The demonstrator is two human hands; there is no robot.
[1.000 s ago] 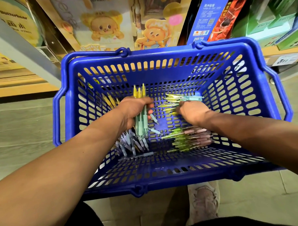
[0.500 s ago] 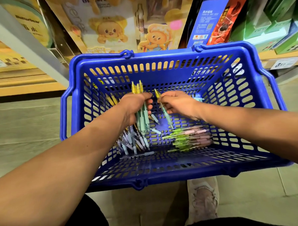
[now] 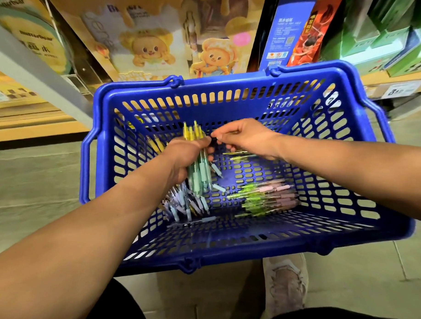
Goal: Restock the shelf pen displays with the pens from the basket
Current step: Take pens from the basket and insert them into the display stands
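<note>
Basket (image 3: 231, 85) top open, mid floor bare btwn lilac pens (image 3: 186, 206), green pens (image 3: 268, 197), left hand (image 3: 185, 156), right hand (image 3: 248, 139) crowd far end

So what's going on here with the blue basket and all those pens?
A person is gathering pens out of a blue basket that sits in front of store shelves. The left hand holds a bundle of pens with yellow tops. The right hand is at the tops of that bundle with its fingers curled; whether it pinches a pen is hard to tell. More pens lie in the bottom of the basket: a green-and-pink pile and a pale blue pile.
</note>
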